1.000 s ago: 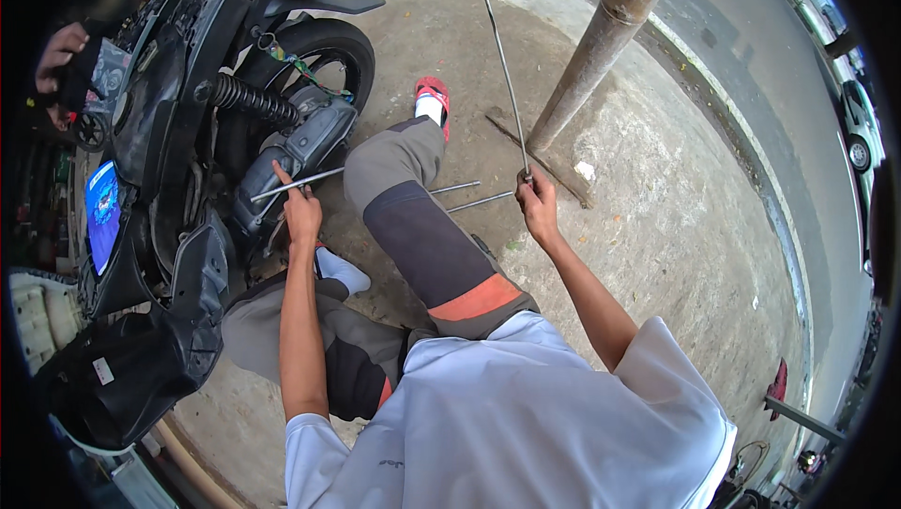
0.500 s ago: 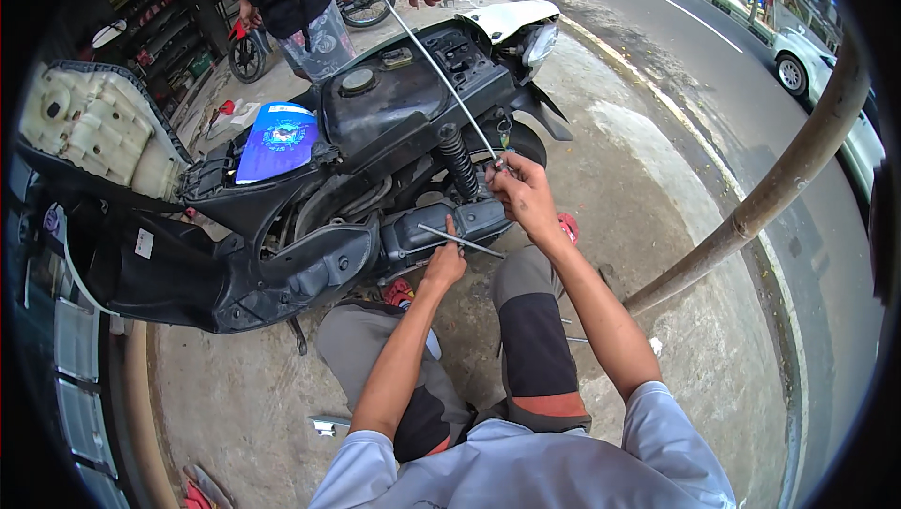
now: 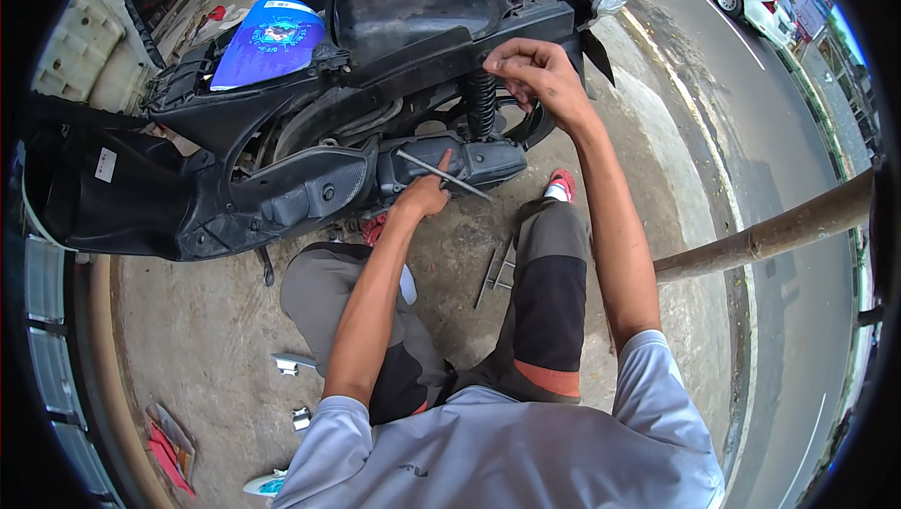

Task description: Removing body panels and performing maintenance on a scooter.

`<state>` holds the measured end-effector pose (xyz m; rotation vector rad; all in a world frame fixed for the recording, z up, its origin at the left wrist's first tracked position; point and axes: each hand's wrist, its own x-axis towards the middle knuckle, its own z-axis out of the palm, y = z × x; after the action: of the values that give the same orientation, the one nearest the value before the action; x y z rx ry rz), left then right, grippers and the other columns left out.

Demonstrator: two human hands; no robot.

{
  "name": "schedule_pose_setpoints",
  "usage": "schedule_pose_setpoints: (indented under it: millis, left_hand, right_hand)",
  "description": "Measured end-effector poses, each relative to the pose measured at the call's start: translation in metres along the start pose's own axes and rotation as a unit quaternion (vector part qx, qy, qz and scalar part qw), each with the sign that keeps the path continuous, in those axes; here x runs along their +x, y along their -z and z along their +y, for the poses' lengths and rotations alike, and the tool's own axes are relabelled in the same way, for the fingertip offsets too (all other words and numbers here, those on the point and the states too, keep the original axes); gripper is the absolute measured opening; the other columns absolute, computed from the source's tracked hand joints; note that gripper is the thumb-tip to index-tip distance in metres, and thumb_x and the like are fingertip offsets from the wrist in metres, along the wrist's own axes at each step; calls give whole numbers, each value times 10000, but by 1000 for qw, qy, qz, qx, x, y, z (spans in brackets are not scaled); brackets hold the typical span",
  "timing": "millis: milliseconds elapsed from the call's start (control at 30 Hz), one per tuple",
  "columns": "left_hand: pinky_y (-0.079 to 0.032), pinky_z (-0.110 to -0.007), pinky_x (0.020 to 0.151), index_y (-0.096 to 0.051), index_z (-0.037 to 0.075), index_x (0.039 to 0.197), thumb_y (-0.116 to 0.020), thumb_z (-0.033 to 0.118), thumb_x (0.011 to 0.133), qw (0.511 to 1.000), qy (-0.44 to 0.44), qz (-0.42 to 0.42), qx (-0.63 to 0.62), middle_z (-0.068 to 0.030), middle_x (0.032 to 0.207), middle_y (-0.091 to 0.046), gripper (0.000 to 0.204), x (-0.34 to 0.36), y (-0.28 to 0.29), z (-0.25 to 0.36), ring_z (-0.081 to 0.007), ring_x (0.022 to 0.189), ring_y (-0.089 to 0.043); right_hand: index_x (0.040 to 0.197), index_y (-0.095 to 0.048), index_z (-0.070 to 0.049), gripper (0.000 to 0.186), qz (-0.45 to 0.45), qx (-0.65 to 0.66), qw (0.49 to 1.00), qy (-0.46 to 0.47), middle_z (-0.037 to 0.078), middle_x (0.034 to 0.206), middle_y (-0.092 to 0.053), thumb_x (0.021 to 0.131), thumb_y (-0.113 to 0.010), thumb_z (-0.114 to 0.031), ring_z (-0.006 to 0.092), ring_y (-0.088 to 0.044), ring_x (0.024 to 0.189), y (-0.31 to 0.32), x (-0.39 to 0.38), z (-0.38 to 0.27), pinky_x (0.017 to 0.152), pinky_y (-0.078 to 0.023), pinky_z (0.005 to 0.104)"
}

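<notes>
The metal rod [image 3: 469, 191] lies slantwise across my left hand [image 3: 424, 197], held in its curled fingers, with the index finger stretched out over it. That hand is right beside the motor scooter's dark engine cover [image 3: 392, 171]. My right hand [image 3: 542, 77] is raised in front of the scooter's rear side, near the coil-spring shock absorber [image 3: 481, 104]. Its thumb and fingers are pinched together. Anything between them is too small or hidden to make out. The scooter's seat is off, and the black tank [image 3: 413, 2] with its round cap is exposed.
A blue booklet [image 3: 272, 40] lies on the scooter's frame. Metal tools [image 3: 496, 273] are on the concrete between my feet. Silver parts [image 3: 295, 363] and a red piece [image 3: 169, 457] are at lower left. A slanted bamboo pole [image 3: 751, 244] stands on the right, by the road.
The long thin rod at my right hand and a co-worker's hand have gone out of view. My right hand has risen. The view has tipped downward, and the white car has moved.
</notes>
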<state>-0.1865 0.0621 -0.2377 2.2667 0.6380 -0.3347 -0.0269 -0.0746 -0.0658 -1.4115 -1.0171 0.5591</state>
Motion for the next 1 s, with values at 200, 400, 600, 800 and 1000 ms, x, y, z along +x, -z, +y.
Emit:
schedule_pose_setpoints:
  millis: [200, 400, 600, 800, 1000]
  left_hand:
    - [-486, -371, 572, 80, 109, 1489, -494, 159, 914, 999, 49, 11, 10, -158, 677, -642, 814, -5, 8, 11, -249, 561, -611]
    - [-436, -451, 940, 4, 112, 1499, -463, 106, 788, 997, 54, 35, 52, -322, 1121, -582, 850, 5, -1, -2, -430, 1075, -571]
    - [-469, -459, 833, 11, 121, 1498, -486, 147, 874, 994, 42, 74, 70, -291, 1013, -627, 798, -6, -6, -2, -419, 910, -627]
    - [-503, -446, 858, -91, -82, 1446, -527, 63, 812, 991, 69, 93, 73, -267, 1046, -636, 783, -12, -18, 29, -388, 997, -626]
    - [-522, -432, 823, -128, -115, 1424, -522, 50, 810, 988, 72, 122, 55, -255, 1011, -650, 748, -7, -27, 27, -381, 971, -639]
  right_hand:
    - [822, -681, -8, 129, -176, -207, 940, -205, 41, 630, -629, 760, -684, -121, 106, -576, 489, -6, 10, 122, 421, -462, 249]
    - [976, -692, -97, 242, -69, -467, 882, -5, 189, 872, -676, 753, -611, -148, 358, -648, 854, -30, 19, 211, 795, -523, 455]
    - [994, -696, -130, 256, -110, -493, 861, 62, 175, 849, -671, 771, -579, -81, 360, -643, 824, -34, 15, 200, 750, -517, 454]
    - [976, -671, -33, 294, -122, -492, 852, 129, 199, 918, -649, 699, -574, -6, 370, -627, 875, -30, 19, 213, 781, -507, 448]
    - [976, -649, 11, 337, -94, -401, 896, 163, 207, 1010, -620, 652, -572, 63, 379, -594, 978, -33, 19, 213, 871, -483, 429]
